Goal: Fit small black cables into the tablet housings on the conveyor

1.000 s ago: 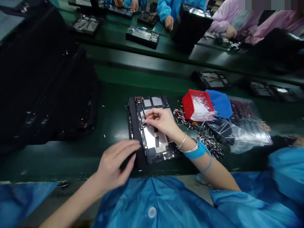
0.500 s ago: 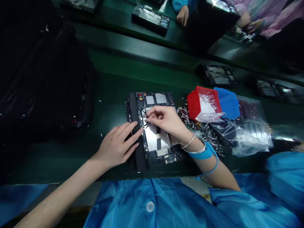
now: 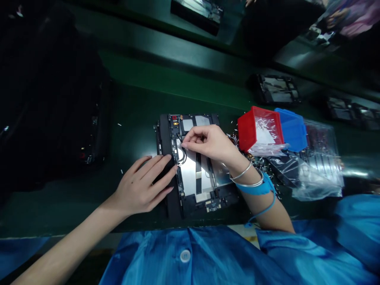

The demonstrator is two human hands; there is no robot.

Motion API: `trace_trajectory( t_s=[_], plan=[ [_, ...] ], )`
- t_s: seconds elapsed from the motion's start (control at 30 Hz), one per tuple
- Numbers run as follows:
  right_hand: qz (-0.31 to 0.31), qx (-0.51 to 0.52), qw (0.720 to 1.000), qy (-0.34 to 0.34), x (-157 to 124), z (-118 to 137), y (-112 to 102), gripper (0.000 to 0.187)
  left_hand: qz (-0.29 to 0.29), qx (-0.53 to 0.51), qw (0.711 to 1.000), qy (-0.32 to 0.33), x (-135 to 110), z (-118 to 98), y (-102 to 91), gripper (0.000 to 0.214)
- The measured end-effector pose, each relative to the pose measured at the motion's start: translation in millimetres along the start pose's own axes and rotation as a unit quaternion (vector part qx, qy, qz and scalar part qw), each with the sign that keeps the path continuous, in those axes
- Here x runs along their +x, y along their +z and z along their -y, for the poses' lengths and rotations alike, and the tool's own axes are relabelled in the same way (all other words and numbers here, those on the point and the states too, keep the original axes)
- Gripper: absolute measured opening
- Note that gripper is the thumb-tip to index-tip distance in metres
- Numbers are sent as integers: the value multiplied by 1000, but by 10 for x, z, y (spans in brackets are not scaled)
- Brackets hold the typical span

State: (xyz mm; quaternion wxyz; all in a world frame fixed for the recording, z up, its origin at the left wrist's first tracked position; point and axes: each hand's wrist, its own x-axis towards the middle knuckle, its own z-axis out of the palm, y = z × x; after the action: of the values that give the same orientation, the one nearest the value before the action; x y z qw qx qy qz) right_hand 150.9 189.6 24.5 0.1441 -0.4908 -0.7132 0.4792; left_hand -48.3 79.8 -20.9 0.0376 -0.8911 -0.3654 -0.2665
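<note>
An opened tablet (image 3: 190, 186) lies on the green bench in front of me, its silver inner plate, circuit boards and flat ribbon showing. My left hand (image 3: 145, 184) is open, fingers stretched over the black strip along the tablet's left side, the fingertips touching it. A thin black cable (image 3: 184, 159) curls in a loop beside that strip. Over the upper part of the tablet my right hand (image 3: 208, 142) is closed, thumb and forefinger pinched at the cable's upper end. The exact tip between those fingers is too small to make out.
On the right stand a red bin (image 3: 247, 128) holding small white pieces and a blue bin (image 3: 293, 128). Loose wired parts and clear plastic bags (image 3: 317, 178) lie beside them. A dark stack (image 3: 59, 118) rises at left. More opened devices (image 3: 277, 89) sit farther back.
My right hand has shifted slightly up, and more of the cable loop shows below it. My left hand stays at the tablet's left side, a little lower. The view has moved slightly.
</note>
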Motion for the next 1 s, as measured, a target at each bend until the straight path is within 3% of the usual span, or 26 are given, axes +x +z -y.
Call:
trace_trajectory(
  t_s=[0.2, 0.57, 1.0],
  plan=[
    [-22, -94, 995, 29, 14, 71, 19, 6, 26, -55, 998, -2, 2, 30, 52, 39],
    [7, -11, 1000, 4, 4, -15, -32, 5, 49, -26, 998, 5, 34, 33, 55, 45],
    [-36, -87, 996, 1, -19, 3, 33, 5, 65, 12, 997, 27, 82, 52, 50, 44]
  ],
)
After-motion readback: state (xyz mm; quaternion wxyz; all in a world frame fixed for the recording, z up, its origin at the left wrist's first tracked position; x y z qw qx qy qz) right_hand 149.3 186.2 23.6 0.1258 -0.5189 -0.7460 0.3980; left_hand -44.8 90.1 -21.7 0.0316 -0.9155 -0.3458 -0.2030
